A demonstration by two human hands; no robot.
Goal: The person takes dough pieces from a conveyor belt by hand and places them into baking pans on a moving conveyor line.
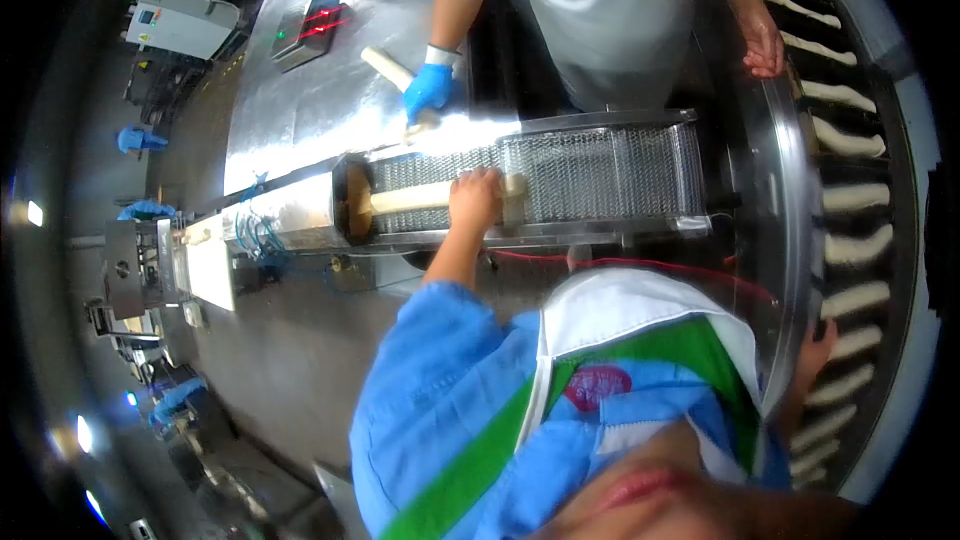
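My left hand [476, 200] is wrapped over a long pale dough roll [412, 197] lying on the wire mesh conveyor [590, 175]. One end of the roll points at the opening of the metal housing; the other end [515, 185] shows just past my fingers. Off to the right, my right hand [815, 352] is at the edge of a dark belt, beside several pale dough strips [855, 298]. Its fingers look extended, though partly blurred, and I cannot tell whether they touch a strip.
Across the conveyor stands a co-worker in a white apron [610, 20]. Their blue-gloved hand [430, 88] is at a dough piece [385, 68] over the steel table [290, 110]. Their bare hand [764, 48] hangs near the dark belt. A device with red lights [312, 32] sits on the table.
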